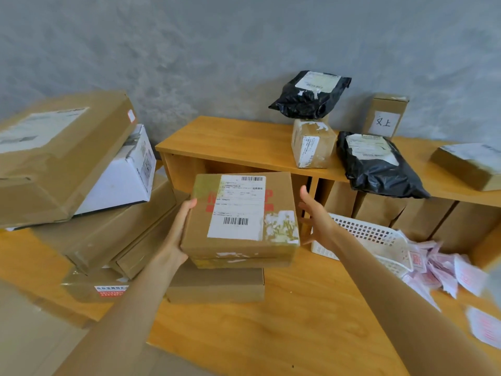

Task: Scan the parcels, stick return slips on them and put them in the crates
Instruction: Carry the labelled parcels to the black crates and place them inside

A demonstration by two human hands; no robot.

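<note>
A flat brown cardboard parcel (241, 234) with a white barcode label on top is held tilted above two other flat boxes. My left hand (179, 229) grips its left edge, thumb on top. My right hand (317, 221) is open just beside the parcel's right edge, fingers spread, not touching it that I can see. Pink and white return slips (444, 270) lie loose to the right on the wooden table (298, 329). A white perforated basket (363, 234) stands behind my right forearm.
Large brown and white boxes (59, 158) are stacked at the left. A low wooden shelf (230, 142) at the back carries black poly bags (379, 164), a taped box (311, 142) and other parcels. Brown cartons (379, 210) stand under it.
</note>
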